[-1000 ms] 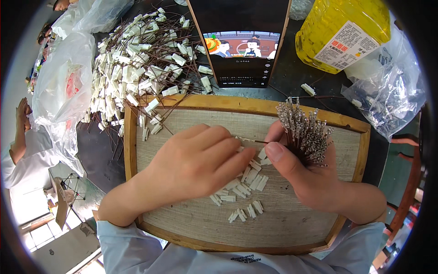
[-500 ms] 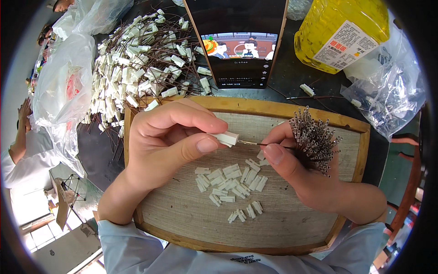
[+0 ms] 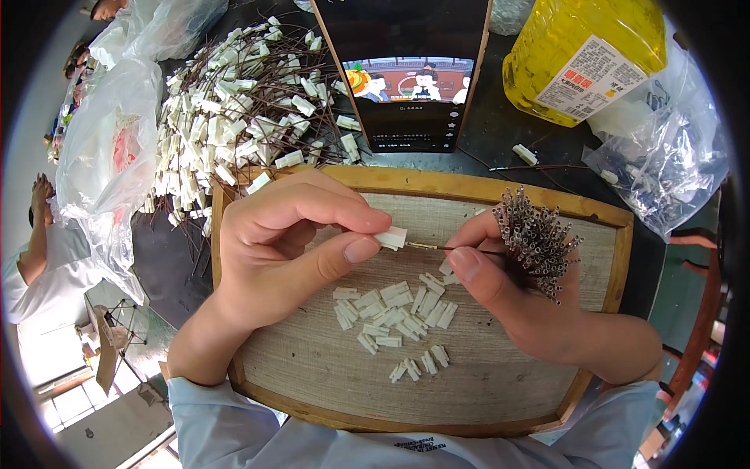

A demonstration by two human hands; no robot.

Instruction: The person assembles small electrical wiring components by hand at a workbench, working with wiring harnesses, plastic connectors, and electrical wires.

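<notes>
Between thumb and forefinger, my left hand pinches a white plastic connector housing. My right hand grips a thick bundle of brown wires with metal terminals fanning out at the top. One wire from it is pinched between the right thumb and forefinger, its metal tip pointing left at the end of the housing. Whether the tip sits inside the housing I cannot tell. Below both hands, several loose white housings lie scattered on a wood-framed board.
Behind the board at left is a big heap of white housings with brown wires. A phone stands upright at the back, playing a cartoon. To its right are a yellow liquid jug and clear plastic bags. Another person sits at far left.
The housing in my left hand has turned slightly and shows a little more of its end. My right hand has shifted a touch to the left.
</notes>
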